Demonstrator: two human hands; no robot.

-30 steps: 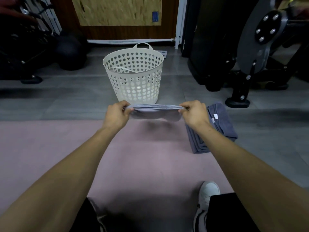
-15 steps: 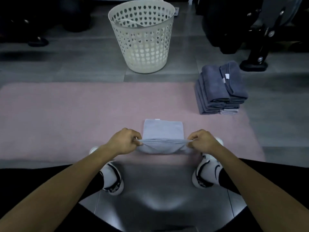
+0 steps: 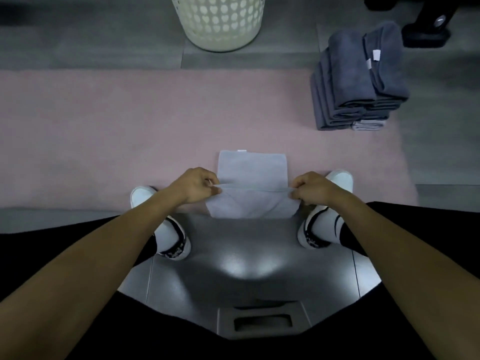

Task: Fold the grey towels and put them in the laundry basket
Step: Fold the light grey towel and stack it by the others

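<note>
A light grey towel [image 3: 252,169] lies partly on the pink mat [image 3: 104,126], its far half flat and its near half lifted. My left hand [image 3: 197,185] pinches the towel's left edge, and my right hand [image 3: 310,188] pinches its right edge, stretching the fold line between them. The white perforated laundry basket [image 3: 220,22] stands on the grey floor beyond the mat, its rim out of frame. A stack of darker grey folded towels [image 3: 358,81] sits at the mat's far right corner.
My two feet in white shoes [image 3: 168,229] stand either side of the towel at the mat's near edge. A black machine foot [image 3: 426,29] stands at top right on the grey tiled floor. A recessed floor hatch [image 3: 262,323] lies below me.
The towel came down from in front of the basket onto the mat near my feet. Its far half now lies flat. The view tilted further down.
</note>
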